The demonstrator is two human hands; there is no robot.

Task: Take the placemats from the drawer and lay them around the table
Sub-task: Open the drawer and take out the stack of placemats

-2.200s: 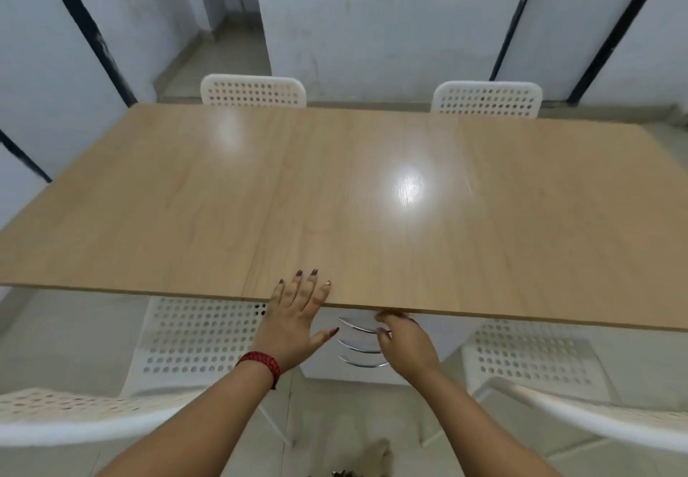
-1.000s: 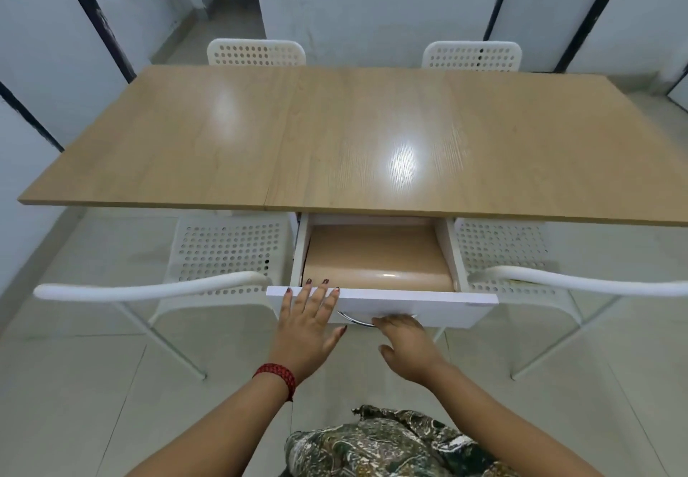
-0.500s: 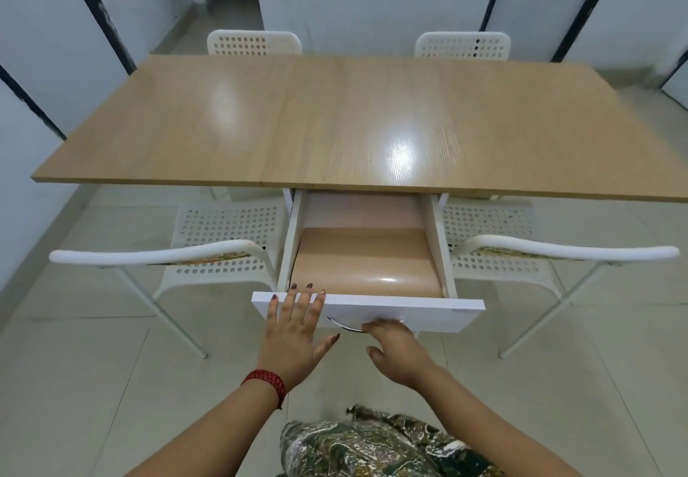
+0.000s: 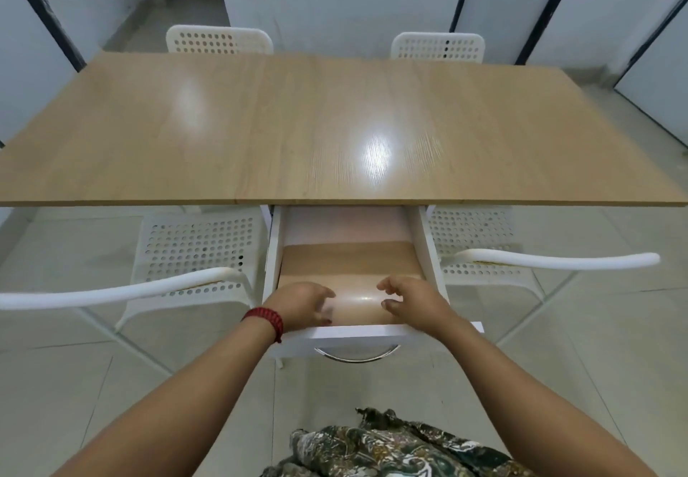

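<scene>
A white drawer (image 4: 273, 249) stands pulled out from under the near edge of the wooden table (image 4: 298, 126). Inside it lie tan, glossy placemats (image 4: 350, 264), stacked flat. My left hand (image 4: 301, 305), with a red band on the wrist, reaches over the drawer front onto the left part of the top mat, fingers curled and apart. My right hand (image 4: 413, 303) hovers over the right part of the mat, fingers spread and bent. Neither hand has a grip on a mat. The near edge of the mats is hidden by my hands.
Two white perforated chairs flank the drawer, one at the left (image 4: 193, 253) and one at the right (image 4: 484, 246), their curved backs close to my arms. Two more chairs (image 4: 219, 41) (image 4: 439, 46) stand at the table's far side. A chrome handle (image 4: 355, 355) is on the drawer front.
The drawer was pulled out from under the table. Both hands have left the drawer front and handle and moved forward into the drawer, over the placemats.
</scene>
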